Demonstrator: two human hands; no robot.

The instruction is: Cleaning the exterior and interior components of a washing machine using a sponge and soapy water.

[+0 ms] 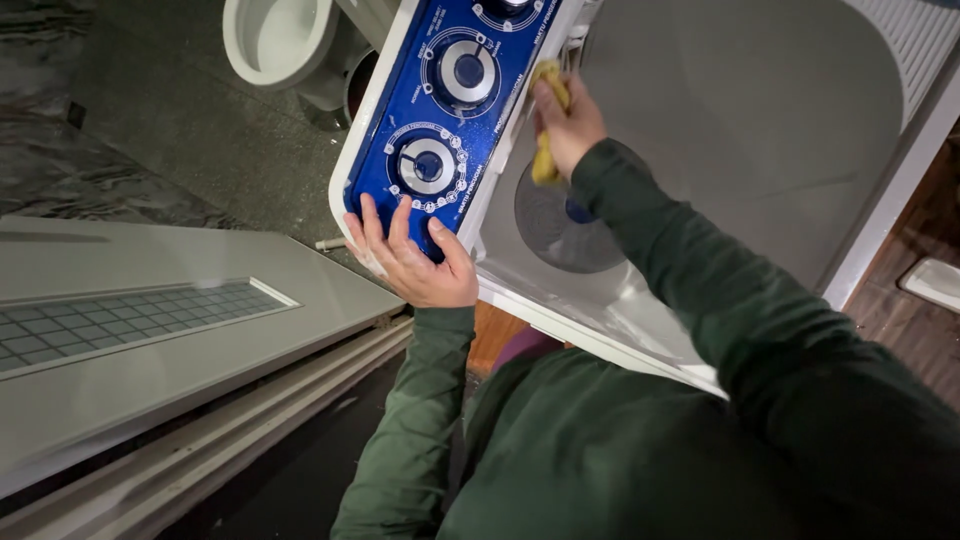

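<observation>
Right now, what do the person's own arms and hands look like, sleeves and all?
Both arms wear long dark green sleeves of soft, creased fabric, matching the top on the body. The left sleeve ends at the wrist, and so does the right sleeve. The left hand and right hand are bare: no gloves, rings or watch visible.

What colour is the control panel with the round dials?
The control panel is deep blue with white markings, seen in the head view.
</observation>
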